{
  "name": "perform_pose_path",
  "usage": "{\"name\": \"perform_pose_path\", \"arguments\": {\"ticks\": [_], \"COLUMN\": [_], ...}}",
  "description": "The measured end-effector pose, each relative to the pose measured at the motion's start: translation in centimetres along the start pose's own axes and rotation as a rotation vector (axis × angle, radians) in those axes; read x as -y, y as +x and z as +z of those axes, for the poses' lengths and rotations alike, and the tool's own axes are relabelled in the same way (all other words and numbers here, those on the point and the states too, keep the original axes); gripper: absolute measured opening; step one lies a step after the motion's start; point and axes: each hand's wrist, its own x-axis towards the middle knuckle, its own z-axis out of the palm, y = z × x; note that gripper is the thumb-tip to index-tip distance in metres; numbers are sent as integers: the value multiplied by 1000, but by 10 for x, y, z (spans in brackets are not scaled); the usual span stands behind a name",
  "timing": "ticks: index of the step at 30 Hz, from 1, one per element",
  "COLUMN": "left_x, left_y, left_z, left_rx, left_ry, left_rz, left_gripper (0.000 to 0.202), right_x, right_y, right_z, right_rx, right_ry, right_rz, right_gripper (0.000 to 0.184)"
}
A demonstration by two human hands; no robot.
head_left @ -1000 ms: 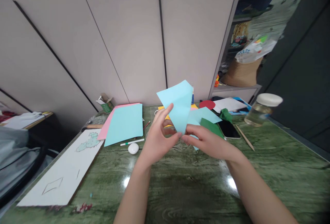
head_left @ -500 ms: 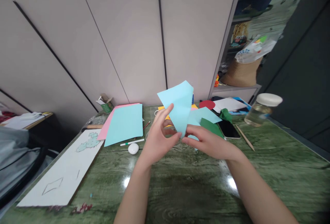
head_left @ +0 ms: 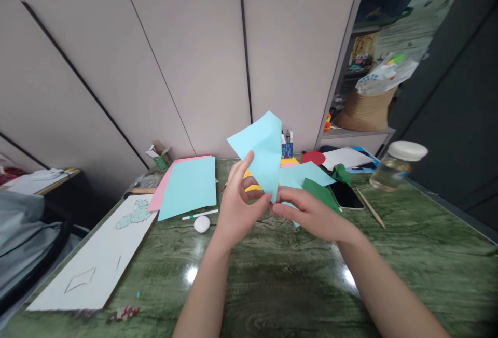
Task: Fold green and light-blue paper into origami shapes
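I am holding the blue sheet (head_left: 260, 151) upright above the table (head_left: 272, 286), with its lower point pinched between both hands. My left hand (head_left: 235, 208) is gripping that point with thumb and curled fingers, the index finger lying up along the sheet. My right hand (head_left: 311, 216) is closing thumb and fingers on the same point from the right. Judged step: I am forming a fold. The next move is calling for aligned edges and a steady pinch. A phone (head_left: 348, 195) and a jar (head_left: 395, 167) are standing to the right.
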Motion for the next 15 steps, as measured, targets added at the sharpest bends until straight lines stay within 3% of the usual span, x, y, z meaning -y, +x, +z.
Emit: {"name": "perform_pose_path", "arguments": {"ticks": [4,9,15], "left_x": [-2,-3,-5], "left_y": [0,0,-1], "left_z": [-1,-1,-2], "left_rx": [-30,-52,-55], "left_ry": [-13,21,25], "left_rz": [25,35,34], "left_gripper": [71,70,70], "right_x": [0,-2,-3], "right_y": [1,3,5], "right_z": [0,5,10], "right_rx": [-51,-194,-251], "right_ry": [77,80,97], "right_rz": [-38,-22,-27], "right_gripper": [31,22,18]}}
